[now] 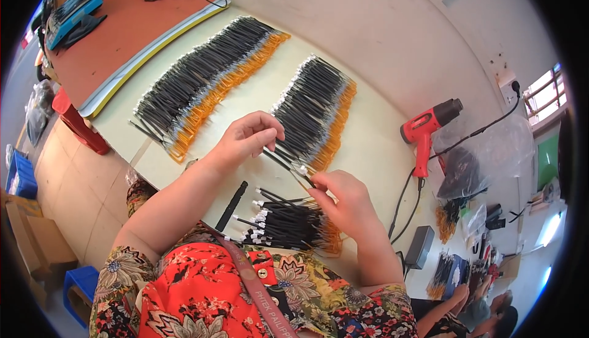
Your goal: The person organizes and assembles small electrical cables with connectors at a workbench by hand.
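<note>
Over the pale table, a thin black cable [281, 161] stretches between my hands. My left hand [246, 136] is closed, its thumb and forefinger pinched at the cable's upper end. Lower right, my right hand [345, 198] pinches the other end; a small white connector [303, 170] shows just beyond its fingertips. Below the hands lies a loose pile of black cables [279, 227] with white connectors and orange ends. Two neat rows of like cables lie beyond: a long row [202, 74] at left and a shorter row [311, 108] behind my hands.
A red heat gun [423, 132] stands at the right, its black cord trailing down. A black strip [232, 206] lies near the front edge, and a dark grey box [420, 247] sits farther right. Co-workers' arms [451, 307] show at lower right. An orange-brown mat [110, 43] covers the far-left table.
</note>
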Tool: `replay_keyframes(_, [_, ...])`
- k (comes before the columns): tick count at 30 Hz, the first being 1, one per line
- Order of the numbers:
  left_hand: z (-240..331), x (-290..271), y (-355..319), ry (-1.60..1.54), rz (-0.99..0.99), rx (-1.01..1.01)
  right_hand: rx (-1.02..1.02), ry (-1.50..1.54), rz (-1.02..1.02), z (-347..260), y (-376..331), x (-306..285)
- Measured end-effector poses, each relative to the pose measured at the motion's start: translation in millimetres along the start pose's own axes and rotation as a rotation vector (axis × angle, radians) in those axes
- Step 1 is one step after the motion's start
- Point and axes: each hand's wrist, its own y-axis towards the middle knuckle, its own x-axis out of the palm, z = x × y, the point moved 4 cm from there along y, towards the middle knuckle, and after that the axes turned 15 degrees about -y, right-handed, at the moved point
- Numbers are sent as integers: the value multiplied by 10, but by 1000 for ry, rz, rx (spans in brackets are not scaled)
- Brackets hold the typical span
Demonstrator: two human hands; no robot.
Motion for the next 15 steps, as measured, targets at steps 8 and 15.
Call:
replay_keyframes(8, [13, 148, -67, -18, -218, -88, -1, -27, 7, 84, 219, 84])
replay_keyframes(15, [7, 28, -43, 46, 22, -97, 56, -4, -41, 97, 346, 189])
